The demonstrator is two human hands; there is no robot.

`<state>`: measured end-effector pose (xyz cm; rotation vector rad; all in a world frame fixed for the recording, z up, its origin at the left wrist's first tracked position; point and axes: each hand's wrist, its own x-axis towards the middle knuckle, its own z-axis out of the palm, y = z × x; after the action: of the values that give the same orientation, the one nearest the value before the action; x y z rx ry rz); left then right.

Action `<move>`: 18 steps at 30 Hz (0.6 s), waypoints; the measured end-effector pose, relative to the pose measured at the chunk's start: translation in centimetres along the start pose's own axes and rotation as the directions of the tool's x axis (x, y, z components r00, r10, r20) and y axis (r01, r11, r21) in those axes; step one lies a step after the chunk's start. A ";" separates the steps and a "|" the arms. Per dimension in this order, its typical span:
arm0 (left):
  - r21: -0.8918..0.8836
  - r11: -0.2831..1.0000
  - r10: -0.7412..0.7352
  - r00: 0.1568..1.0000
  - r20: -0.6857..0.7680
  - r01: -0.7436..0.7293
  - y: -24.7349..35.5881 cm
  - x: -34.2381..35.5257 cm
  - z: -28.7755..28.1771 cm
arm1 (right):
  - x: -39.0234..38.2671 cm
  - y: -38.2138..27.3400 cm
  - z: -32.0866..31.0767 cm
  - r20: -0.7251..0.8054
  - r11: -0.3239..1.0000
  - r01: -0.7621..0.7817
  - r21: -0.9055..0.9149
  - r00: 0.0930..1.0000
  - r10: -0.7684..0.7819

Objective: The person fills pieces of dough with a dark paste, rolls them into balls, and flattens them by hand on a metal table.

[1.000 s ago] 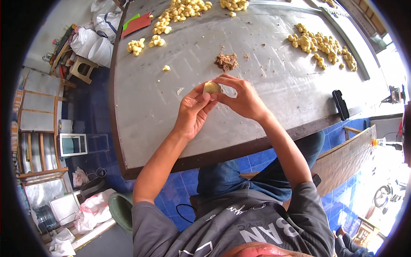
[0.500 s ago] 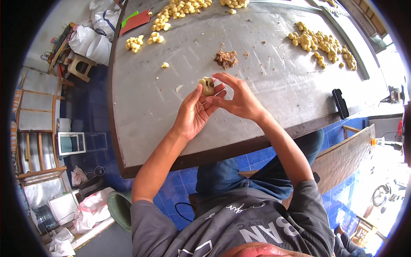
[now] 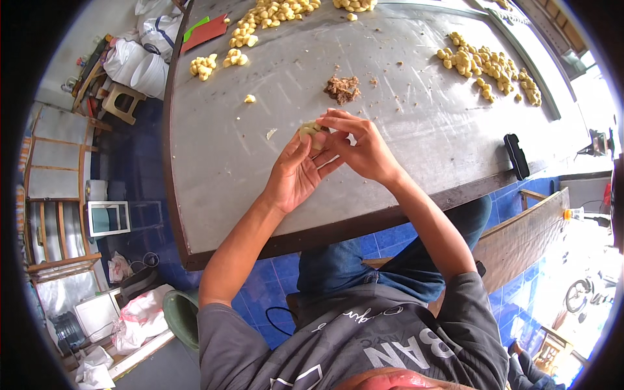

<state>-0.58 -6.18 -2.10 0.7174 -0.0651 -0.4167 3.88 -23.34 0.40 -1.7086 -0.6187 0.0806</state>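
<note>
A small pale-yellow piece of dough (image 3: 311,130) is held a little above the metal tabletop. My left hand (image 3: 292,172) grips it between thumb and fingers, palm turned up. From the other side my right hand (image 3: 364,149) has closed in, its thumb and fingertips pressing on the dough's right edge. My fingers partly cover the dough, so its inside is mostly hidden. Just beyond the hands lies a heap of brown crumbly filling (image 3: 342,90), with loose crumbs around it. A single dough ball (image 3: 249,99) sits to the left.
Clusters of yellow dough balls lie at the far left (image 3: 266,16) and on the right (image 3: 487,65) of the metal table (image 3: 221,175). A red scraper (image 3: 205,34) is at the far left edge, a black case-like object (image 3: 517,157) at the right edge. A wooden bench (image 3: 520,231) stands below.
My right fingers have moved left onto the dough and closed on its edge. The dough's opening, with brown inside, showed before and is now mostly covered.
</note>
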 end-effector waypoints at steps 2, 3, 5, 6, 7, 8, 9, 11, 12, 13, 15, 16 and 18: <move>0.018 1.000 0.009 0.999 0.034 -0.010 0.1 0.0 0.2 | -0.2 -0.7 0.5 -0.082 0.994 0.104 -0.033 0.991 -0.106; -0.022 1.000 0.009 0.999 0.046 -0.008 0.1 -0.1 0.5 | -0.3 -0.8 0.7 -0.122 0.987 0.154 -0.052 0.980 -0.159; -0.058 0.998 0.005 0.998 0.058 -0.002 0.3 -0.3 1.3 | -0.7 -1.0 1.1 -0.128 0.970 0.208 -0.123 0.966 -0.224; -0.085 0.996 0.013 0.999 0.031 -0.010 0.3 -0.4 1.6 | -0.8 -0.8 1.2 -0.094 0.962 0.215 -0.171 0.968 -0.233; -0.112 0.994 0.020 1.000 0.004 -0.020 0.3 -0.4 1.6 | -0.9 -0.5 1.3 -0.097 0.962 0.213 -0.171 0.968 -0.231; -0.111 0.994 0.017 1.000 0.004 -0.017 0.2 -0.3 1.5 | -0.8 -0.3 1.4 -0.090 0.921 0.283 -0.266 0.944 -0.316; -0.032 0.997 0.065 0.997 0.040 -0.063 0.1 -0.1 1.1 | -0.9 -0.1 1.4 -0.075 0.866 0.348 -0.358 0.914 -0.398; 0.047 0.992 0.112 0.991 0.075 -0.116 0.2 -0.1 0.2 | -1.2 -0.4 1.3 -0.080 0.925 0.289 -0.246 0.945 -0.316; 0.063 0.993 0.090 0.993 0.075 -0.095 0.4 -0.2 -0.2 | -1.4 -0.5 1.2 -0.074 0.966 0.221 -0.133 0.970 -0.232; 0.077 0.994 0.066 0.995 0.080 -0.072 0.5 -0.1 -0.1 | -1.5 -0.3 0.8 -0.076 0.966 0.219 -0.136 0.970 -0.231; 0.122 0.987 0.103 0.994 0.036 -0.106 0.4 -0.1 0.5 | -1.6 0.1 0.0 -0.034 0.949 0.260 -0.177 0.962 -0.270; 0.172 0.975 0.146 0.989 -0.013 -0.142 0.5 -0.1 0.8 | -1.7 -0.2 -0.3 -0.033 0.950 0.259 -0.175 0.963 -0.269; 0.333 0.914 0.247 0.969 0.000 -0.232 0.2 -0.1 0.8 | -1.8 -1.1 -0.9 0.026 0.986 0.108 -0.125 0.994 -0.106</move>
<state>-0.80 -6.52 -1.32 1.0375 -0.1852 -0.1537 2.30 -24.78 1.10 -1.7950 -0.7423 -0.0189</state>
